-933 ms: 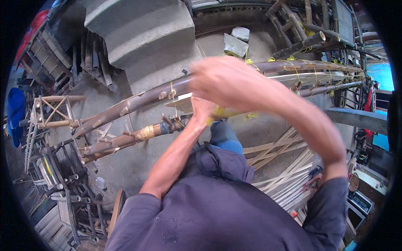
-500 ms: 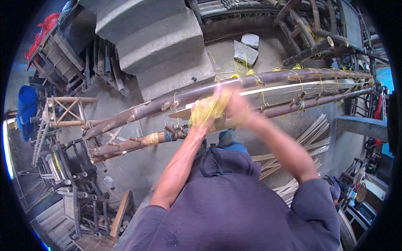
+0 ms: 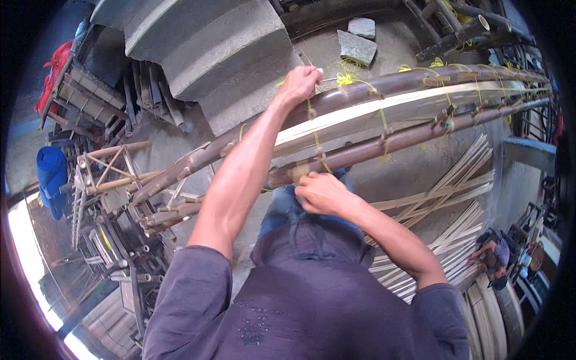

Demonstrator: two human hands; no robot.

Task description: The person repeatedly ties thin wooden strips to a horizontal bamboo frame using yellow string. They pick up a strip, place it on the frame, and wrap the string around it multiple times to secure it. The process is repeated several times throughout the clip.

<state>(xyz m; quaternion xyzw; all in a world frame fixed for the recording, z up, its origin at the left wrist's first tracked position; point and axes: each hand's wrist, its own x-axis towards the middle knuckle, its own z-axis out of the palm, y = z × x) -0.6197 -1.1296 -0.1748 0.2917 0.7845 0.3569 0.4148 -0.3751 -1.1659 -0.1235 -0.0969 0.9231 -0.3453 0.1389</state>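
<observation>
Moved, head view: the left grip (image 3: pixel 302 86) is now up at the far pole (image 3: pixel 354 93), the right grip (image 3: pixel 324 193) down beside the near pole (image 3: pixel 360 153); earlier both met between.
Left fingers: curled; hold cannot be told.
Right fingers: bent inward; hold cannot be told.
Poles: smooth, round, dark brown.
Between poles: flat pale strips (image 3: pixel 336 123).
Twine (image 3: pixel 345 79): thin, yellow, knotted.
Stones (image 3: pixel 357 48): rough, grey.

- Clock centre: right hand (image 3: pixel 324 193), at near pole (image 3: pixel 384 147).
- 12: left hand (image 3: pixel 298 86), at far pole (image 3: pixel 414 82); slat (image 3: pixel 348 117) between poles.
- 11: concrete steps (image 3: pixel 207 57), beyond far pole.
- 12–1: two stones (image 3: pixel 357 48), side by side on floor (image 3: pixel 393 42).
- 3–4: loose strips (image 3: pixel 447 182) on floor; co-worker (image 3: pixel 497 253) past them.
- 9: bamboo frame (image 3: pixel 120 150); cloth bundle (image 3: pixel 53 177) beyond it.
</observation>
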